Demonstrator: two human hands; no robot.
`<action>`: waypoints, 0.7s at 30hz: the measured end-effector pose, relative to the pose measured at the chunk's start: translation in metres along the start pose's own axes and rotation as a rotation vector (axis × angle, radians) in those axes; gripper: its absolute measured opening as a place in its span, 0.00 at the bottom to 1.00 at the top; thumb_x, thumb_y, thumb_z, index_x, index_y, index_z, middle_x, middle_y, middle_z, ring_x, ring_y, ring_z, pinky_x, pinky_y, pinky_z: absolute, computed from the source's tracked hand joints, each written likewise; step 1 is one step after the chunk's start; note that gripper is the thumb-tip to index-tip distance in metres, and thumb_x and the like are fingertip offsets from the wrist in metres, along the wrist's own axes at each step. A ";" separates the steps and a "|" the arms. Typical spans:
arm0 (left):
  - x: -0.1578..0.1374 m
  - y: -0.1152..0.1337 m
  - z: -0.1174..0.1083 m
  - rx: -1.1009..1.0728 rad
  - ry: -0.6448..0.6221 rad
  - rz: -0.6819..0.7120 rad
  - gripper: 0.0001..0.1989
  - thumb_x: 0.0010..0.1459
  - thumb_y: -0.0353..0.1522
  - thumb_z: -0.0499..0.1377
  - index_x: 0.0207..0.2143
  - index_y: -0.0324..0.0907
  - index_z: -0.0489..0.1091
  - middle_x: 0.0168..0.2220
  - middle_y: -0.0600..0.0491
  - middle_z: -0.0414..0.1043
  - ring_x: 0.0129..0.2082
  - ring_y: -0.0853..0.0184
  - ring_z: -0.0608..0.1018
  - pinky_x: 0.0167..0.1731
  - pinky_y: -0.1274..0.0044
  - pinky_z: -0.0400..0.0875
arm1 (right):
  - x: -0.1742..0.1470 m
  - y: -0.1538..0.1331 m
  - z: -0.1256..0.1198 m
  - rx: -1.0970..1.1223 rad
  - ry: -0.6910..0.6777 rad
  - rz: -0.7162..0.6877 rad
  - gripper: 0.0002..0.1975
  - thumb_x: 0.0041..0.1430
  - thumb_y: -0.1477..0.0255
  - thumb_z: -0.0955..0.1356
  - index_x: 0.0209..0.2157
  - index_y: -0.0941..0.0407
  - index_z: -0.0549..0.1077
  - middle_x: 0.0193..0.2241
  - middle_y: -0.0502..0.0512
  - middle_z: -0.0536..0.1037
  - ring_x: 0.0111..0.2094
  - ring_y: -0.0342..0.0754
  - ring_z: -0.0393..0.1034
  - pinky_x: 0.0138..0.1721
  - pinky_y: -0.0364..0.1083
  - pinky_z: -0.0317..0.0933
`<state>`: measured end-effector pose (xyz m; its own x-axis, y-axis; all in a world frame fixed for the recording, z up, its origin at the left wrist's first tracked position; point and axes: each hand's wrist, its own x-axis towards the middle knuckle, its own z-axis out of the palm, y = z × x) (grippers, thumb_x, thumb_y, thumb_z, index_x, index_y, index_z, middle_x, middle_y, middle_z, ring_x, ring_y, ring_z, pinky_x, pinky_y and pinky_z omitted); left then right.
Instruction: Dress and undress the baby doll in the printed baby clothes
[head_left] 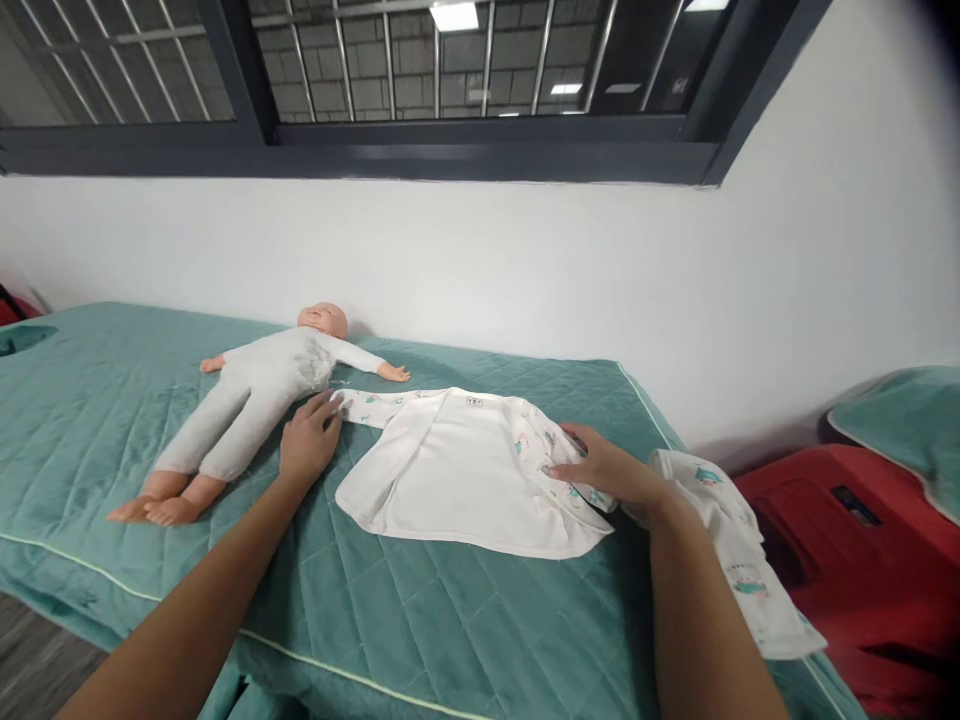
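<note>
A white baby shirt [457, 480] with small printed figures on its sleeves lies spread flat on the bed cover. At the end of its left-hand sleeve, my left hand [310, 440] has its fingers closed on the cuff. My right hand [604, 468] rests over the other sleeve, thumb and fingers apart, touching the fabric. That sleeve is folded down along the shirt's side and partly hidden by the hand. To the left, a baby doll [262, 385] in a white body suit lies on its back, arms spread, one hand just above the shirt's sleeve.
A green quilted cover [420, 610] lies beneath everything. Another white printed garment [742, 550] lies at the bed's right edge, beside my right forearm. A red plastic object [855, 560] stands further right, with a green cushion-like piece [907, 430] on top. Behind is a white wall [480, 270] under a barred window.
</note>
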<state>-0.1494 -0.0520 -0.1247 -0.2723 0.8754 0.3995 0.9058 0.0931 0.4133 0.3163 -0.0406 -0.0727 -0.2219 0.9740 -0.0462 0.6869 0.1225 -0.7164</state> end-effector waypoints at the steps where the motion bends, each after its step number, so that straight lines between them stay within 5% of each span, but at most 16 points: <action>1: -0.001 0.002 -0.001 0.013 -0.041 0.020 0.19 0.63 0.37 0.50 0.53 0.48 0.72 0.62 0.55 0.65 0.61 0.60 0.66 0.60 0.68 0.61 | 0.000 0.003 -0.002 -0.007 0.001 -0.003 0.38 0.40 0.61 0.76 0.56 0.53 0.70 0.56 0.60 0.72 0.53 0.59 0.67 0.53 0.53 0.60; 5: -0.002 0.006 -0.004 0.043 -0.105 0.034 0.18 0.65 0.39 0.48 0.47 0.49 0.75 0.58 0.55 0.70 0.60 0.59 0.67 0.57 0.63 0.61 | 0.007 0.013 -0.009 -0.121 0.142 0.086 0.25 0.45 0.69 0.73 0.48 0.53 0.75 0.47 0.59 0.78 0.46 0.57 0.72 0.49 0.52 0.62; 9: 0.000 0.002 -0.002 0.039 -0.088 -0.004 0.17 0.64 0.38 0.49 0.46 0.47 0.76 0.57 0.53 0.72 0.59 0.59 0.69 0.57 0.65 0.61 | 0.013 0.017 -0.018 -0.233 0.502 0.169 0.15 0.53 0.69 0.67 0.43 0.54 0.77 0.44 0.57 0.79 0.46 0.56 0.71 0.51 0.52 0.61; 13: 0.002 -0.002 0.001 0.040 -0.107 -0.033 0.17 0.64 0.38 0.49 0.47 0.47 0.75 0.57 0.55 0.71 0.59 0.61 0.68 0.58 0.69 0.60 | 0.013 0.022 -0.022 -0.346 0.826 0.115 0.17 0.58 0.72 0.61 0.45 0.58 0.76 0.47 0.64 0.76 0.51 0.57 0.68 0.55 0.55 0.58; 21: 0.003 -0.007 0.004 0.037 -0.091 -0.028 0.16 0.63 0.36 0.51 0.46 0.47 0.76 0.56 0.57 0.72 0.57 0.61 0.70 0.57 0.70 0.62 | 0.017 0.041 -0.017 -0.277 0.686 0.439 0.25 0.57 0.61 0.66 0.47 0.67 0.72 0.42 0.78 0.75 0.47 0.68 0.70 0.49 0.62 0.60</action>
<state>-0.1552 -0.0486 -0.1296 -0.2686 0.9113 0.3120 0.9101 0.1340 0.3922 0.3522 -0.0155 -0.0911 0.5094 0.8331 0.2158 0.7764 -0.3368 -0.5326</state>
